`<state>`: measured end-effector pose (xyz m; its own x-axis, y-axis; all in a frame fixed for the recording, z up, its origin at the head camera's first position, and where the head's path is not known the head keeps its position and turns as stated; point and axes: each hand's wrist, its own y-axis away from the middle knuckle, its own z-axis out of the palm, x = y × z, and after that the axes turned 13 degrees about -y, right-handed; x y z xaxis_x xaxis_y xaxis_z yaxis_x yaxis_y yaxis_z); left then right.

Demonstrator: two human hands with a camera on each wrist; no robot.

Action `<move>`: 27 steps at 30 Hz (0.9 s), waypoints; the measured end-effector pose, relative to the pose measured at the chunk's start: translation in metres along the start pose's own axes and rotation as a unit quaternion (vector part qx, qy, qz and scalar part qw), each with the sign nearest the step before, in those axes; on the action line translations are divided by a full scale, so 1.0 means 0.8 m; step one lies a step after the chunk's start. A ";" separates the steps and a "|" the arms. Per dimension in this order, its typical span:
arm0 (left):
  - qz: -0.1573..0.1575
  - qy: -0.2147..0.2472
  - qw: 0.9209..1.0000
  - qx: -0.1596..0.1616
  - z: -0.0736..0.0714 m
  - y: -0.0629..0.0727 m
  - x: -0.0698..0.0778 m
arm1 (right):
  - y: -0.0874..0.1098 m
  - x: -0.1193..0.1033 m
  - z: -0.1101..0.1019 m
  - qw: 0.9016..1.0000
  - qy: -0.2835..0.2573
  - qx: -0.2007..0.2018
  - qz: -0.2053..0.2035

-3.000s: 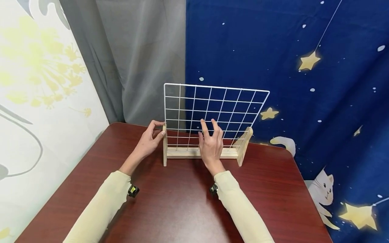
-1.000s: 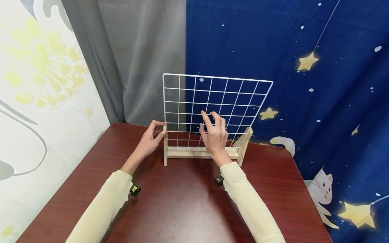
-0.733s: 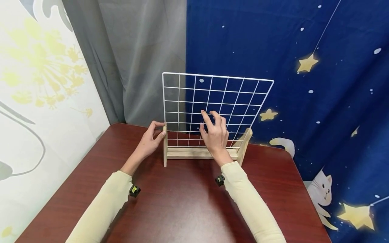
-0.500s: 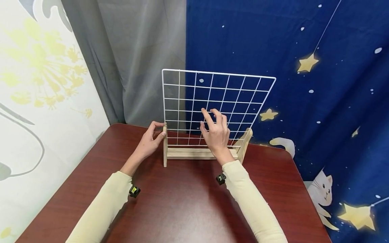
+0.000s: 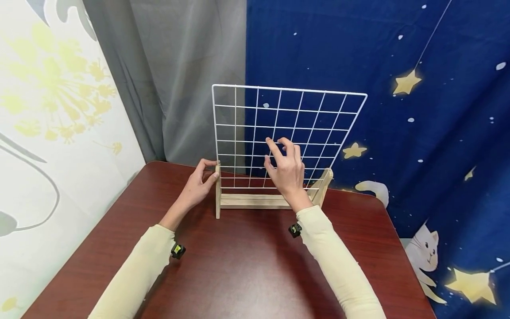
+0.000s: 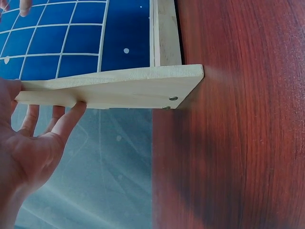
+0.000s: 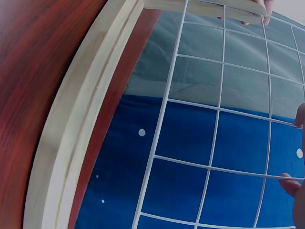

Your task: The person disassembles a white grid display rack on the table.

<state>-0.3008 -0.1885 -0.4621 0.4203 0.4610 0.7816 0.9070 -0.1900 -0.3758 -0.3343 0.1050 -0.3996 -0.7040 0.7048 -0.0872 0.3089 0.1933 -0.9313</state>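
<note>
Bracing the left side panel [image 5: 218, 197] of the wooden stand [image 5: 239, 202] with the left hand [image 5: 195, 186], gripping near the upper end with bent fingers and thumb. Holding the wire grid [image 5: 293, 128] near its middle with the right hand [image 5: 287, 170], bending fingers and thumb at the wires; not showing clearly the exact wires being pinched.

Locating the grid: standing roughly upright at the far side of the table [image 5: 239, 261], between the left side panel and the right side panel [image 5: 324, 184], with its lower bar [image 7: 160, 126] just above and apart from the base rail [image 7: 76, 95].

For good handling, probably observing these points:

1. Pressing the left side panel lightly downward, preventing sliding or tilting of the stand.
2. Guiding the grid within the plane of the two panels, matching its left and right edges in height.
3. Watching the gap along the base rail for evenness, likely giving the earliest sign of skew.
4. Taking extra care on the right, leaving that panel without a hand and so possibly risking binding there.
5. Avoiding hard squeezing, possibly bending the thin wires.
</note>
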 end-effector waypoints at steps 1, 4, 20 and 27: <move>-0.001 -0.001 1.000 0.000 0.000 0.000 0.000 | -0.002 0.000 -0.001 1.000 -0.001 -0.001 -0.002; -0.004 -0.004 1.000 0.001 0.000 0.001 -0.002 | -0.006 0.000 -0.002 1.000 0.000 -0.002 -0.007; -0.005 -0.009 1.000 -0.001 0.002 -0.004 0.003 | -0.038 0.001 -0.017 1.000 0.009 0.003 -0.010; -0.010 -0.010 1.000 0.001 0.002 -0.002 0.002 | -0.047 -0.001 -0.021 1.000 -0.001 0.010 -0.002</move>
<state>-0.3016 -0.1865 -0.4610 0.4021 0.4825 0.7782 0.9150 -0.1797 -0.3613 -0.3349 0.1088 -0.3588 -0.7059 0.7032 -0.0847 0.2943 0.1824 -0.9382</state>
